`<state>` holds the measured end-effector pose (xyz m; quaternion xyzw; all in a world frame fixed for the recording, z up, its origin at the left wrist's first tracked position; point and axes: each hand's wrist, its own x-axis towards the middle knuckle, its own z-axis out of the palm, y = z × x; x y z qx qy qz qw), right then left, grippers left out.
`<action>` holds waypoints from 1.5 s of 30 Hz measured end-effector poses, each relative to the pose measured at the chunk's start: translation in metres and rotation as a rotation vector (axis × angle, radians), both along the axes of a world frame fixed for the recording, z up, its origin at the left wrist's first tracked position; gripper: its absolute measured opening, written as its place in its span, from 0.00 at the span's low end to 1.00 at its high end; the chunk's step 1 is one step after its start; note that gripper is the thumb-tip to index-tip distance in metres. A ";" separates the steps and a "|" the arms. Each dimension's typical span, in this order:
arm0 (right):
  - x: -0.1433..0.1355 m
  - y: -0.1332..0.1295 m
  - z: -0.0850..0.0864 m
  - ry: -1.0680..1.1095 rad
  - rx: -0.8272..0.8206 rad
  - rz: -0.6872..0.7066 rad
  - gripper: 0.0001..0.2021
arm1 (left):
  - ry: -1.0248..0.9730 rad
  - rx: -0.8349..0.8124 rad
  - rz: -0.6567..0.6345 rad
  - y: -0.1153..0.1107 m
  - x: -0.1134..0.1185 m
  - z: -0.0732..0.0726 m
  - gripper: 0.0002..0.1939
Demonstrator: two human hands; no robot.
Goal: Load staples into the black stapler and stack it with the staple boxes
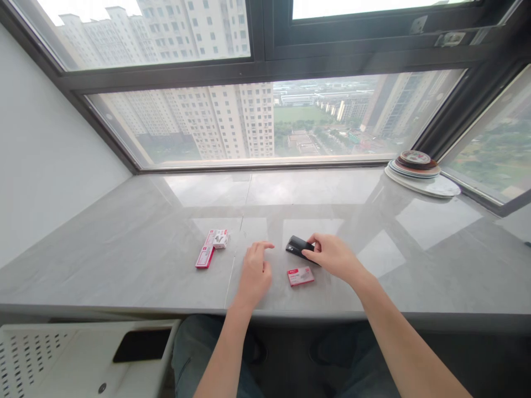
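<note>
My right hand grips a black stapler-like object between thumb and fingers, low over or on the grey counter. Just in front of it lies a red and white box, touched by neither hand. My left hand is to the left of that box, palm down, holding nothing, with its index finger stretched toward the black object and the other fingers bent. Farther left, a small white box sits against two flat red and white boxes placed end to end.
Stacked plates and round mats stand at the back right of the counter, by the window. Below the front edge at left is a white perforated surface with a dark phone-like slab. My legs are under the counter.
</note>
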<state>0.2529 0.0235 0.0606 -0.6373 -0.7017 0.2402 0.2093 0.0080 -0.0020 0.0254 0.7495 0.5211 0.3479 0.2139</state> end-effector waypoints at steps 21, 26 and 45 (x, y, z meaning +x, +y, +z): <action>-0.028 -0.041 -0.037 0.731 -0.240 0.005 0.30 | 0.119 -0.173 -0.252 -0.001 -0.012 0.017 0.43; -0.028 -0.037 -0.039 0.730 -0.256 0.027 0.29 | 0.105 -0.130 -0.183 -0.006 -0.007 0.005 0.45; -0.035 -0.041 -0.043 0.610 -0.127 -0.120 0.39 | 0.316 -0.066 0.641 0.010 -0.150 -0.014 0.27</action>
